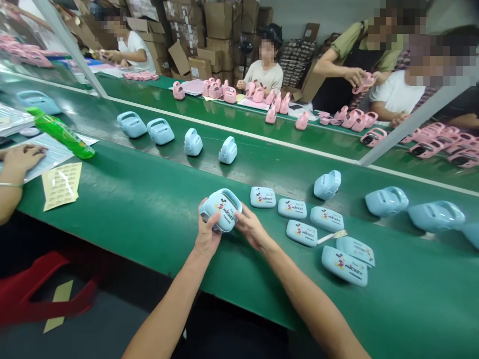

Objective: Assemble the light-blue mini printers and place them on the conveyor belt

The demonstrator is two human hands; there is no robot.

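Hands at lower centre of frame, both on one blue housing [223,210], held just above the green surface [149,209]. Printed cartoon face of the housing is turned up toward the camera.

Left hand [207,234]: fingers closed around the housing's left and lower side, thumb up along its edge.
Right hand [251,230]: thumb pressed to the housing's right edge, gripping it; the other fingers are hidden underneath.

Right of the hands, lying flat on the surface: six blue printed covers [292,208], loosely in two rows, near one another. A small strip of tape or label [333,236] lies between them; which of the two, I cannot tell.

Centre band of the surface: plain blue shells [192,142] spaced out in a line from upper left to the right edge, some upright, some on their side.

Left edge of frame: co-worker's hand [22,157] resting on a printed sheet; green bottle [62,133] lying beside it; yellow sticker sheet [62,184] just below.

Upper part of frame: pink shells [224,92] in clusters on the far side, with seated people handling them. Stacked cardboard boxes [217,30] behind.

Lower left: red stool [41,286], blurred.
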